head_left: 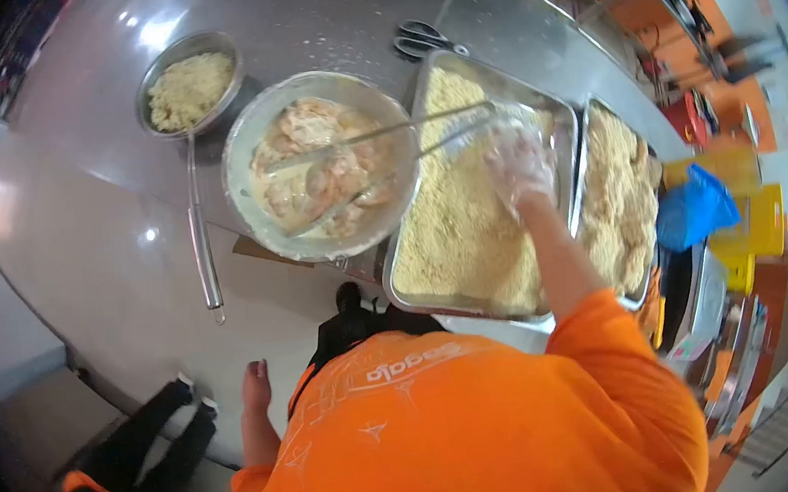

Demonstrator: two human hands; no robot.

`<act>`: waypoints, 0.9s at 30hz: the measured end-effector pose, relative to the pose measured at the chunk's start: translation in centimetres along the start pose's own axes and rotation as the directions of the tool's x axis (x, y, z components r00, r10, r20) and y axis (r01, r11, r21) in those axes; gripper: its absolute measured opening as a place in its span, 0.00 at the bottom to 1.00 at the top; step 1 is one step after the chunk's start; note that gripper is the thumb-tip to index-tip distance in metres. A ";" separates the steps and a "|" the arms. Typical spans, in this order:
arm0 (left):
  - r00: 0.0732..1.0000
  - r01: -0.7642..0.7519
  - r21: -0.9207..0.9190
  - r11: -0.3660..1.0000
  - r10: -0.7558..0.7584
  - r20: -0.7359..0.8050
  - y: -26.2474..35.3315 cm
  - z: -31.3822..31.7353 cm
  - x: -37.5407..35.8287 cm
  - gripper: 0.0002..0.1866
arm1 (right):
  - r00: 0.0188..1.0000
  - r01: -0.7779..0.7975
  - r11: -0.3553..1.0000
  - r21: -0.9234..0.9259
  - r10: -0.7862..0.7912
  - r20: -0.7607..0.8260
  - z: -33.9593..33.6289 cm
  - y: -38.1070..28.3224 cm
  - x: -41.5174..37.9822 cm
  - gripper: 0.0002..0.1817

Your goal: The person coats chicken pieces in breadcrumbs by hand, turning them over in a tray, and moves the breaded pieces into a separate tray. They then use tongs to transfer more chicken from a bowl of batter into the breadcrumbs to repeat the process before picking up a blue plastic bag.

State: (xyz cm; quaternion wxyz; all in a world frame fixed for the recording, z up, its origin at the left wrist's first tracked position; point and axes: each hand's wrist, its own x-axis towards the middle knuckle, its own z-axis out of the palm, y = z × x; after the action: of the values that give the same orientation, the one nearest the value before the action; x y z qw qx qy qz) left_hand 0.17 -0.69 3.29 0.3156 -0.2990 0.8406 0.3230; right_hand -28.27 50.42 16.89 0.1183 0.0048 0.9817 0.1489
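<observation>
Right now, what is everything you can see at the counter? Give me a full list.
bowl: one, metal, holds pale battered pieces, counter centre
tongs: one pair, metal, resting across the bowl
strainer: one, metal, long handle, holds pale crumbs, behind the bowl
crumb tray: one, metal, yellow crumbs, beside the bowl
coated tray: one, metal, breaded pieces, beyond the crumb tray
scissors: one pair, dark, far counter
cloth: one, blue
counter: grey
right hand: clear glove, gripping the tongs
left hand: bare, hanging at the side

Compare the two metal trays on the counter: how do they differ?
The near tray holds loose crumbs, and a gloved hand works over it; the far tray holds coated pieces, untouched. The near tray shows whole; the far tray is partly hidden behind it. Both are shiny, rectangular, side by side.
</observation>
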 end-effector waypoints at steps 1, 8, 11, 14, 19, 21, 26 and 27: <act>1.000 0.017 -0.003 1.000 -0.017 0.018 -1.4 1.2 1.6 0.22 | 0.997 0.037 0.999 -0.025 -0.035 0.075 -1.4 0.6 0.0 0.25; 0.993 -0.092 0.067 0.994 0.096 -0.063 2.7 0.0 0.7 0.22 | 0.942 -0.286 0.577 0.765 0.022 0.336 -2.9 5.4 0.0 0.29; 0.986 -0.119 -0.005 0.993 0.118 -0.121 1.5 0.9 2.1 0.22 | 0.983 -0.184 0.593 0.784 0.104 0.152 -5.8 5.5 -3.2 0.27; 0.977 -0.185 0.123 0.975 0.196 -0.085 0.6 1.9 2.7 0.22 | 0.996 0.065 0.890 -0.451 -0.033 0.080 -8.7 3.2 -7.9 0.24; 0.976 -0.212 0.039 0.977 0.213 -0.046 -2.4 3.2 6.8 0.22 | 0.969 0.151 0.392 -0.907 -0.241 0.057 3.1 3.3 -7.6 0.19; 0.957 -0.279 0.033 0.960 0.281 -0.069 -3.8 3.3 8.7 0.22 | 0.948 0.273 0.636 -0.722 -0.304 0.090 1.0 4.0 -9.9 0.17; 0.970 -0.222 0.149 0.963 0.234 -0.069 3.1 -1.0 3.8 0.22 | 0.861 0.499 0.852 -0.160 -0.466 0.202 -5.7 1.9 -16.3 0.18; 0.973 -0.211 0.128 0.969 0.220 -0.064 2.8 -0.9 3.9 0.22 | 0.826 0.553 0.816 -0.166 -0.512 0.235 -6.0 0.7 -16.7 0.19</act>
State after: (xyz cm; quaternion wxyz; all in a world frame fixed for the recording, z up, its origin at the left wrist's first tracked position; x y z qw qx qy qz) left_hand -4.53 -0.80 2.04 0.2631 -0.1986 0.8978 0.2921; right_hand -13.49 48.61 26.54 0.2430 -0.2711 0.9051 0.2198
